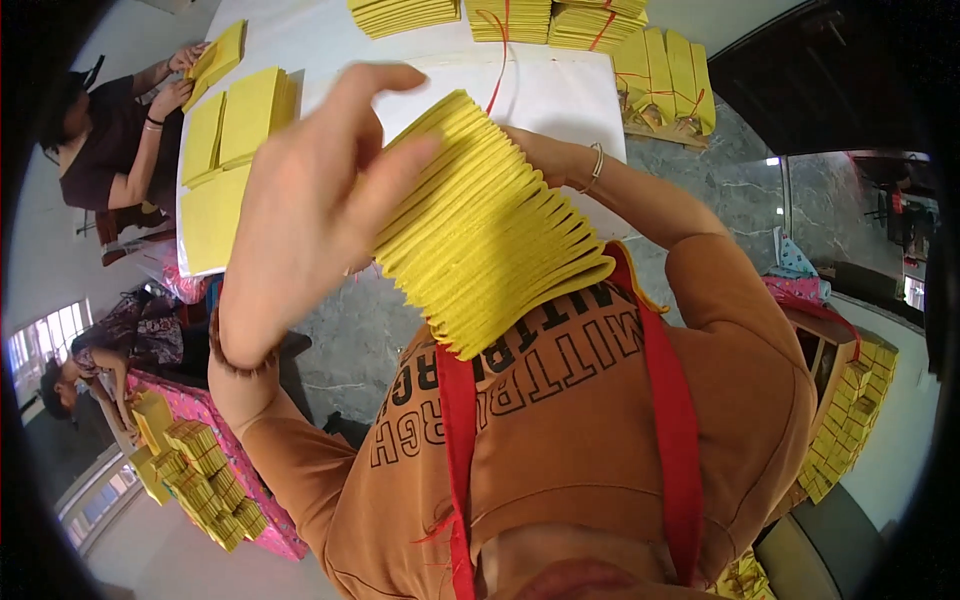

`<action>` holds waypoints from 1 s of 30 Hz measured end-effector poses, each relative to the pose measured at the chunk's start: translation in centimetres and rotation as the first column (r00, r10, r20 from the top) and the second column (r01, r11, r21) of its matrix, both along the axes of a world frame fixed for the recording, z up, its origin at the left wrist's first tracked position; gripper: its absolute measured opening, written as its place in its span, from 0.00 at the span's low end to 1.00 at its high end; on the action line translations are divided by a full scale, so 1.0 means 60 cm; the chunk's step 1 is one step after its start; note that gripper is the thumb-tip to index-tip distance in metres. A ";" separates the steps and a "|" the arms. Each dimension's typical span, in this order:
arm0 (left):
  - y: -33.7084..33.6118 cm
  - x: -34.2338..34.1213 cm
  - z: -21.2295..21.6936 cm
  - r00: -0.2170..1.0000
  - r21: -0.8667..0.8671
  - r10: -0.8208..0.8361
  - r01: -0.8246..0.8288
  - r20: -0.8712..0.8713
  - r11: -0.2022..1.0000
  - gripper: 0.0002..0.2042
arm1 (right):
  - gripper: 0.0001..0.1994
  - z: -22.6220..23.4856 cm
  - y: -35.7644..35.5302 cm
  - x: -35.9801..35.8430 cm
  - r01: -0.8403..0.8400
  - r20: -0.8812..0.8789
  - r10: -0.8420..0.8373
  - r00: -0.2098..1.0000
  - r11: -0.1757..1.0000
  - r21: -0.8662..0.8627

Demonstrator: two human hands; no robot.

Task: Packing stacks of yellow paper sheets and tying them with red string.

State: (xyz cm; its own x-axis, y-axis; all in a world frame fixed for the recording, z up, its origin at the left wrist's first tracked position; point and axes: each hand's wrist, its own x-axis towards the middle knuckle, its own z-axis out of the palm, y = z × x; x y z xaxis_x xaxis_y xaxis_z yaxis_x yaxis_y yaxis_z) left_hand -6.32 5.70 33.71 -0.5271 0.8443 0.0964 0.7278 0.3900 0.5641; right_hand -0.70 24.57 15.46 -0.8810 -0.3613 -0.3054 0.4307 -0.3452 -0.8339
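A thick stack of folded yellow sheets (495, 235), paper or felt-like, is held up in front of my chest, its folded edges fanned. My right hand (537, 155) grips it from the far right side; most of its fingers are hidden behind the stack. My left hand (310, 185) is raised at the stack's left side, fingers apart and slightly blurred by motion. Its thumb passes in front of the sheets, and whether it touches them I cannot tell. Red straps (680, 440) hang down over my brown shirt.
A white table (560, 90) carries several yellow stacks (405, 15), some tied with red string. Bundles (665, 80) lie beyond its right corner. At left one person (120, 140) handles yellow sheets; another (120, 350) bends over a pink-covered table (285, 535) of yellow bundles. More bundles (850, 420) fill a shelf at right.
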 end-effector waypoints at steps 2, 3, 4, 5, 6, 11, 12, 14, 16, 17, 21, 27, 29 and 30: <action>-0.001 0.023 -0.001 0.977 -0.042 -0.172 0.168 -0.124 0.985 0.22 | 0.23 0.009 0.004 0.007 0.044 0.068 -0.045 0.997 0.999 0.006; 0.002 0.032 -0.003 0.961 -0.114 -0.247 0.233 -0.124 0.966 0.26 | 0.22 0.011 0.006 0.009 0.082 0.135 -0.083 0.987 0.997 0.015; 0.002 0.045 -0.003 0.943 -0.191 -0.309 0.283 -0.120 0.940 0.30 | 0.22 -0.006 0.006 0.005 0.074 0.135 -0.074 0.988 0.997 0.008; 0.005 0.051 -0.003 0.938 -0.195 -0.324 0.298 -0.119 0.934 0.30 | 0.23 -0.034 0.009 -0.002 0.036 0.059 -0.032 0.998 0.997 -0.063; 0.008 0.056 -0.004 0.921 -0.214 -0.351 0.314 -0.169 0.925 0.33 | 0.23 -0.060 0.011 -0.004 -0.007 -0.021 0.005 1.000 0.992 -0.128; 0.022 0.055 -0.011 0.901 -0.282 -0.360 0.290 -0.242 0.915 0.35 | 0.23 -0.071 0.004 -0.014 0.025 0.008 -0.024 1.000 0.988 -0.153; 0.025 0.050 -0.013 0.887 -0.343 -0.404 0.315 -0.226 0.885 0.34 | 0.23 -0.065 0.007 -0.012 0.051 0.065 -0.041 0.997 0.987 -0.156; 0.026 0.040 -0.017 0.873 -0.400 -0.443 0.339 -0.204 0.851 0.33 | 0.23 -0.042 0.012 -0.009 0.075 0.126 -0.055 0.990 0.985 -0.157; 0.019 0.024 -0.024 0.902 -0.306 -0.414 0.362 -0.125 0.881 0.29 | 0.23 -0.021 0.015 -0.007 0.042 0.023 -0.041 0.999 0.998 -0.046; 0.017 0.017 -0.029 0.900 -0.308 -0.418 0.366 -0.122 0.878 0.29 | 0.23 -0.025 0.013 -0.009 0.047 0.025 -0.046 0.999 0.998 -0.050; 0.013 -0.005 -0.052 0.941 -0.333 -0.313 0.257 -0.126 0.907 0.25 | 0.20 -0.106 0.024 -0.028 0.054 0.150 -0.036 0.988 0.991 -0.120; -0.017 -0.054 -0.136 0.989 -0.194 -0.144 0.137 -0.026 0.971 0.28 | 0.20 -0.122 0.022 -0.044 0.018 0.284 0.041 0.958 0.979 -0.201; -0.035 -0.072 -0.154 0.985 -0.220 -0.038 0.076 0.171 0.972 0.27 | 0.21 -0.130 0.032 -0.048 -0.096 0.378 0.136 0.916 0.988 -0.124; -0.047 -0.085 -0.167 0.932 -0.256 0.072 0.022 0.354 0.967 0.27 | 0.21 -0.134 0.041 -0.049 -0.099 0.382 0.140 0.913 0.987 -0.126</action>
State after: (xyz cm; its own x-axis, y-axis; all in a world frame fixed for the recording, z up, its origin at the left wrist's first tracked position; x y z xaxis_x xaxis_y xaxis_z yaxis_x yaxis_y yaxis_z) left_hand -11.42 2.85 23.69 -0.5077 0.8016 -0.3158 0.4836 0.5685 0.6655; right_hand -3.67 27.02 7.41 -0.6484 -0.5039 -0.5706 0.7567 -0.3452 -0.5551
